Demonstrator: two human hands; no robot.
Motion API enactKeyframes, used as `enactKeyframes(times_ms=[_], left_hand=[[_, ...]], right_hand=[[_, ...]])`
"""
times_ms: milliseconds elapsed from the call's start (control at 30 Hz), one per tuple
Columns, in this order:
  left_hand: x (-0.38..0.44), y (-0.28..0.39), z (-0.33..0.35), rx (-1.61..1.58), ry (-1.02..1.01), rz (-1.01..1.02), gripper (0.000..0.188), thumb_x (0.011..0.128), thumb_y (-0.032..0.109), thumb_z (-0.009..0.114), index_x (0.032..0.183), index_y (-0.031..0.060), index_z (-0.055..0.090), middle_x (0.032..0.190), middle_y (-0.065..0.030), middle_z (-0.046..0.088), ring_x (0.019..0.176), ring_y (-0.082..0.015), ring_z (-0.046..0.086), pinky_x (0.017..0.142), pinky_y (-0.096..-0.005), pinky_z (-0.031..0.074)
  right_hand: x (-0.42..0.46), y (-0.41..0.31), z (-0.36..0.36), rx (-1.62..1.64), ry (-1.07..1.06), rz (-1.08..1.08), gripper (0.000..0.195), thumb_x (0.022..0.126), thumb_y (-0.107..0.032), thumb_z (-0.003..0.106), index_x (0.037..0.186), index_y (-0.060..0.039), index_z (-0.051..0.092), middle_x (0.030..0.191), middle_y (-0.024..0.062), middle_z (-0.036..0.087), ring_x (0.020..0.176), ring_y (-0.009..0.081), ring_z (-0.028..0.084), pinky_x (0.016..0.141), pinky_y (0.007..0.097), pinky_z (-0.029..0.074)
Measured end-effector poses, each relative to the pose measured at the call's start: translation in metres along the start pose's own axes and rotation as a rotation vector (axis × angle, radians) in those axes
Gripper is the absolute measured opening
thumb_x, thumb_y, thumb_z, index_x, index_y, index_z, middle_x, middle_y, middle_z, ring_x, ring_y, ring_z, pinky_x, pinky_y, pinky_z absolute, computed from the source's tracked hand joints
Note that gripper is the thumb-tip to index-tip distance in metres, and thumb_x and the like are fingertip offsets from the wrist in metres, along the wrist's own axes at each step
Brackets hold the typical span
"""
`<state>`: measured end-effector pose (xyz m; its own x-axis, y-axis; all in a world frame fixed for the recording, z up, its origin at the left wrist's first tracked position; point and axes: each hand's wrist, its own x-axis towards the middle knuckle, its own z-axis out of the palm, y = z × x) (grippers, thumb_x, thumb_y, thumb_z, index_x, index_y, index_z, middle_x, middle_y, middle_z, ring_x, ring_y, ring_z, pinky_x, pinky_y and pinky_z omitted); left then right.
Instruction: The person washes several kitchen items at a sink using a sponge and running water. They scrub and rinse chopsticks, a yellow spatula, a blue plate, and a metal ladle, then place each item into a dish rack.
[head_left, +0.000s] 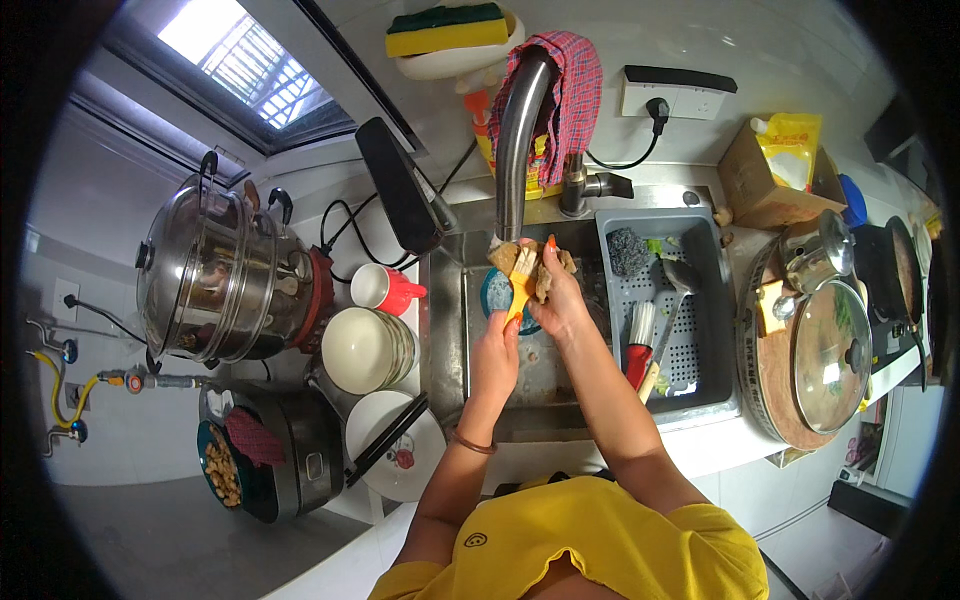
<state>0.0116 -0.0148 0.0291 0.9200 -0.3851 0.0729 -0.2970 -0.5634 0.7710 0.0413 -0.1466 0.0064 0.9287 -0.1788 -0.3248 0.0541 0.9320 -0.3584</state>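
Note:
Over the steel sink (442, 337), my left hand (495, 356) grips the yellow handle of a small brush (519, 292). The brush's pale bristles press on a knobby brown root, apparently ginger (504, 257). My right hand (562, 300) holds that root from the right side, just under the spout of the steel faucet (512, 150). Beneath both hands a blue bowl (493, 289) sits in the sink, partly hidden by them. Whether water is running cannot be made out.
Right of the sink, a grey drain basket (724, 315) holds a steel scourer (628, 253), a ladle (680, 276) and a red-handled brush (640, 337). Stacked bowls (358, 350), a red mug (390, 290) and a plate with black chopsticks (431, 457) stand left. A glass lid (832, 360) lies farther right.

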Motion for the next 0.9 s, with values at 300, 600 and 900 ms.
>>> enactKeyframes(times_ms=[300,600,900], left_hand=[[0.010,-0.009,0.017,-0.311,-0.022,-0.061,0.018,0.094,0.020,0.039,0.086,0.0055,0.046,0.059,0.0008,0.041,0.052,-0.0072,0.040,0.047,-0.0235,0.033],[0.015,-0.017,0.021,-0.773,-0.013,-0.223,0.019,0.094,0.026,0.043,0.089,0.0077,0.046,0.059,0.0035,0.042,0.045,-0.0028,0.035,0.039,-0.0175,0.028],[0.003,-0.018,0.013,-0.712,-0.148,-0.213,0.017,0.094,0.025,0.042,0.094,0.0084,0.046,0.060,0.0035,0.042,0.046,-0.0025,0.035,0.040,-0.0167,0.028]], right_hand=[[-0.007,0.019,-0.007,0.185,-0.023,0.029,0.045,0.089,-0.042,0.047,0.118,-0.0071,0.048,0.116,0.0090,0.054,0.106,0.0244,0.051,0.091,0.0385,0.042],[-0.044,0.011,0.009,0.080,-0.237,-0.099,0.053,0.088,-0.050,0.043,0.118,-0.0054,0.044,0.110,0.0078,0.053,0.100,0.0216,0.051,0.088,0.0355,0.040],[-0.048,0.003,0.000,-0.134,-0.244,-0.175,0.069,0.086,-0.054,0.041,0.137,-0.0096,0.027,0.135,0.0064,0.037,0.123,0.0213,0.034,0.104,0.0366,0.022]])
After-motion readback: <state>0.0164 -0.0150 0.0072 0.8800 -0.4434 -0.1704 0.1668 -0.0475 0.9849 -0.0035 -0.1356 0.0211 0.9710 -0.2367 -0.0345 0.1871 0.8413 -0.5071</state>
